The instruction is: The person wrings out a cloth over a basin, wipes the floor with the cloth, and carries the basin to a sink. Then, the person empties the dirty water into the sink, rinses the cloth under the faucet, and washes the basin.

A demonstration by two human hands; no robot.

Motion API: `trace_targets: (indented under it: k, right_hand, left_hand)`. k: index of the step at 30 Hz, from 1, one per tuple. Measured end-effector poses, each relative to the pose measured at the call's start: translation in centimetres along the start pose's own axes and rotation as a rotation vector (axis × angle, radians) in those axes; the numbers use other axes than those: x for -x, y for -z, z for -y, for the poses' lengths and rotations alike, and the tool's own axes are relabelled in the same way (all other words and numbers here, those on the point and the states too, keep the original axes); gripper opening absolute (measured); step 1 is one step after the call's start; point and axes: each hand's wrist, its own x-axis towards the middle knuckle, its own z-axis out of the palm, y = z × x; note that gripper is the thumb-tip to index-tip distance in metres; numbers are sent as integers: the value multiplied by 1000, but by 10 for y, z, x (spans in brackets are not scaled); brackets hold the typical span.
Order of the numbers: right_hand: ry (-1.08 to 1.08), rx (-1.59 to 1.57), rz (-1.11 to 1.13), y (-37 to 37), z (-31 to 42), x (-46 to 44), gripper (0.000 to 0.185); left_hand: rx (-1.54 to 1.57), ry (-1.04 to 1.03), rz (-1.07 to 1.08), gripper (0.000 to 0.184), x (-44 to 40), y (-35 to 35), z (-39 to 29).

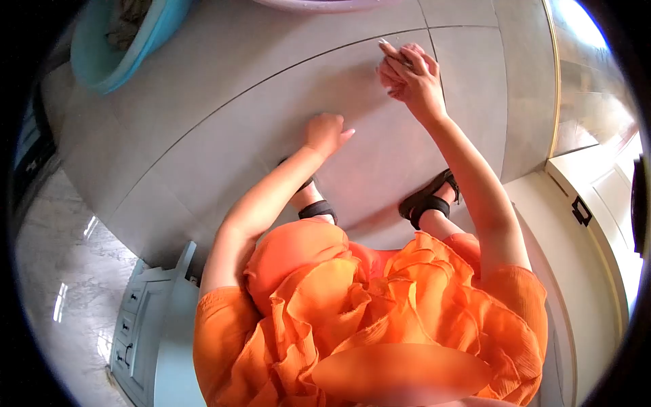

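My right hand (422, 85) is out in front of me over the tiled floor, its fingers wrapped round a crumpled pink cloth (393, 73). Folds of the cloth stick out beyond the fingers on the left and at the top. My left hand (326, 134) hangs lower and to the left, curled into a loose fist with the thumb pointing right. Nothing shows in that fist, and it is apart from the cloth. Both hands are above the grey floor tiles (271, 102).
A light blue basin (102, 80) holding a dark, bunched cloth (127, 20) stands at the upper left. The edge of a pink basin (319, 6) shows at the top. My sandalled feet (430, 197) are below my hands. A pale blue cabinet (146, 325) is at the lower left.
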Motion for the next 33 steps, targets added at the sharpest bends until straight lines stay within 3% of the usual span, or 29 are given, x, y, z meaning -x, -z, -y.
trace_targets:
  k: [9, 15, 18, 19, 20, 22, 23, 26, 27, 29, 32, 33]
  right_hand:
    - [-257, -128, -112, 2, -34, 61, 34]
    - [-279, -129, -115, 4, -24, 61, 33]
    - [-252, -144, -55, 3, -17, 69, 39]
    - [-271, -120, 0, 4, -11, 70, 50]
    - [-250, -111, 19, 6, -4, 70, 54]
    - [-217, -93, 67, 3, 19, 75, 61]
    - [-166, -54, 127, -2, 31, 83, 66]
    - [71, -128, 228, -37, 71, 120, 51]
    - [312, 212, 384, -53, 88, 139, 51]
    - [610, 143, 337, -100, 98, 163, 50]
    - [494, 13, 25, -97, 86, 99, 39]
    - [353, 32, 160, -80, 79, 70, 43]
  left_hand:
    - [29, 49, 2, 28, -7, -1, 2]
    - [94, 34, 35, 23, -4, 5, 0]
    - [163, 26, -34, 24, -6, -6, 2]
    - [203, 8, -48, 25, -10, -10, 9]
    - [241, -12, -66, 27, -16, -13, 16]
    - [638, 132, 22, 29, -16, -2, 29]
    - [864, 166, -51, 27, -15, 1, 34]
    - [1003, 144, -347, 16, -8, 20, 49]
    - [982, 147, -396, 16, -6, 25, 50]
    - [939, 149, -487, 18, -2, 32, 51]
    - [954, 79, -576, 22, 4, 34, 57]
    - [1004, 63, -561, 23, 10, 38, 58]
